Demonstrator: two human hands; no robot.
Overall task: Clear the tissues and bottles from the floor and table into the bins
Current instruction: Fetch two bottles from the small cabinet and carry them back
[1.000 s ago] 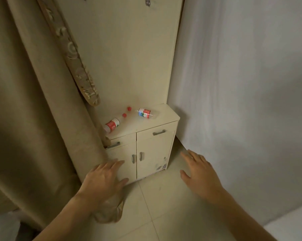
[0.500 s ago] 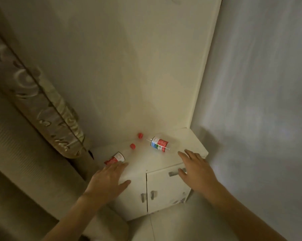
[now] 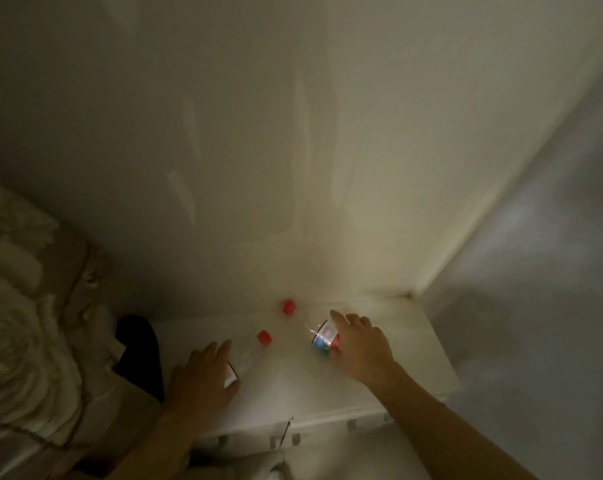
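Both hands have moved from the cabinet's front edge onto its top since half a second ago, and the camera has closed in. Right hand (image 3: 360,348) now lies over the right bottle (image 3: 322,339), fingers spread and curving down around its labelled body; full closure cannot be told. Left hand (image 3: 203,375) covers the left bottle (image 3: 231,374), fingers loosely extended, grip not confirmed. Both bottles lie on their sides on the white surface (image 3: 414,358), each directly under its own hand. Long axes run diagonally, necks pointing up-left toward two loose red caps (image 3: 264,337). Judgement: each hand need only close across the body, transverse to that axis. Frame dim, blurred.
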